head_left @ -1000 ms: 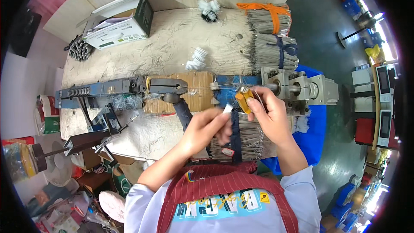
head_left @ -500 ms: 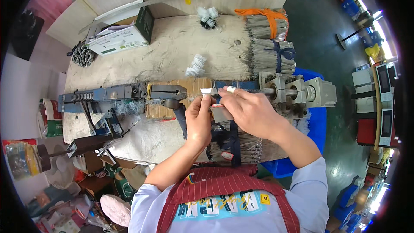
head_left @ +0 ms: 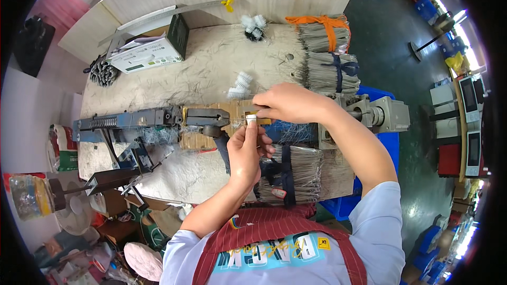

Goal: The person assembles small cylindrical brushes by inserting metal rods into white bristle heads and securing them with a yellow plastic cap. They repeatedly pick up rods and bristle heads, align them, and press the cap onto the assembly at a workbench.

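Note:
My left hand (head_left: 245, 153) is raised over the bench with its thumb up and fingers curled. A small white piece (head_left: 251, 119) shows at the thumb tip; whether it is held or wrapped around the thumb is hard to tell. Just above it, my right hand (head_left: 293, 104) reaches in palm down. Its fingertips are drawn together, and what they pinch, if anything, is too small to make out. Left of both hands is the dark metal clamp (head_left: 206, 115) of a long bench machine. Below the hands lies a bundle of thin metal wires (head_left: 303, 174) tied with dark cloth.
White bristle brushes (head_left: 240, 85) lie beyond the hands, more (head_left: 253, 25) farther back. Wire bundles tied with orange cloth (head_left: 323, 31) and dark cloth (head_left: 331, 71) sit at the back right. A motor unit (head_left: 391, 114) ends the machine at right; a carton (head_left: 150, 47) stands back left.
My right hand has moved left and up from the machine's right shaft to above my left thumb. The flat grey plate seen between the hands no longer shows. My left hand has barely moved.

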`<action>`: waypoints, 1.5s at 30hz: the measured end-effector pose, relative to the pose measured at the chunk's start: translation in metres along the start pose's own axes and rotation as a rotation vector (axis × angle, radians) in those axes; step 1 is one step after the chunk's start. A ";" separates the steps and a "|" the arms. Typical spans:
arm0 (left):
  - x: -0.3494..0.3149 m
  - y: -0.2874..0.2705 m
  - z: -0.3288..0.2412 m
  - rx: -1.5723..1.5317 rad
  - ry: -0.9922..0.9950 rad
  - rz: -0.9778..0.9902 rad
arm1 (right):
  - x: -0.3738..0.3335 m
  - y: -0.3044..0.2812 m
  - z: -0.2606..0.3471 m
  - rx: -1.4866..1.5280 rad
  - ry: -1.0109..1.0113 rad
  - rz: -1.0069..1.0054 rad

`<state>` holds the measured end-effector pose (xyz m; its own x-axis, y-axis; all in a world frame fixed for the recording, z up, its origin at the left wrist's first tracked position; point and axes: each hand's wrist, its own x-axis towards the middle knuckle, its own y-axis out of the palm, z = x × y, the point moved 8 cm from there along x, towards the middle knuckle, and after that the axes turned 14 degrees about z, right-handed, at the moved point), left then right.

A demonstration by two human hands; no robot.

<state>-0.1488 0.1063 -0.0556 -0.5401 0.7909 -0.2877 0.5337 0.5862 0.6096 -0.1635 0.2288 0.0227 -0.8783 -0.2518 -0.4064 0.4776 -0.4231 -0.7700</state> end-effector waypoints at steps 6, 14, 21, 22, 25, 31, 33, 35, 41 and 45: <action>0.001 -0.002 0.003 0.006 -0.030 0.015 | 0.000 0.001 -0.001 0.153 -0.026 0.007; -0.005 0.012 -0.012 -0.296 -0.048 0.100 | 0.003 -0.006 0.000 0.195 0.170 0.175; -0.017 0.010 -0.033 -0.603 -0.065 0.187 | -0.052 -0.030 0.005 0.175 -0.022 -0.298; -0.017 0.010 -0.034 -0.555 -0.047 0.179 | -0.054 -0.024 0.006 0.327 -0.002 -0.285; -0.016 0.012 -0.035 -0.474 -0.015 0.162 | -0.064 -0.012 0.022 0.370 -0.084 -0.416; -0.018 0.010 -0.027 -0.614 -0.049 0.135 | -0.047 0.016 0.057 -0.198 -0.057 -0.660; -0.019 0.013 -0.030 -0.575 -0.048 0.136 | -0.048 0.014 0.058 -0.249 -0.048 -0.698; -0.019 0.013 -0.032 -0.539 -0.046 0.134 | -0.050 0.009 0.054 -0.187 -0.046 -0.714; -0.020 0.010 -0.034 -0.430 -0.034 0.182 | -0.066 -0.002 0.063 -0.122 0.031 -0.689; -0.020 0.009 -0.036 -0.387 -0.050 0.186 | -0.050 0.011 0.080 -0.346 0.121 -0.476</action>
<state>-0.1559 0.0894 -0.0176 -0.4203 0.8901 -0.1763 0.3301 0.3310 0.8840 -0.1122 0.1668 0.0738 -0.9999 0.0055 -0.0147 0.0137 -0.1516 -0.9883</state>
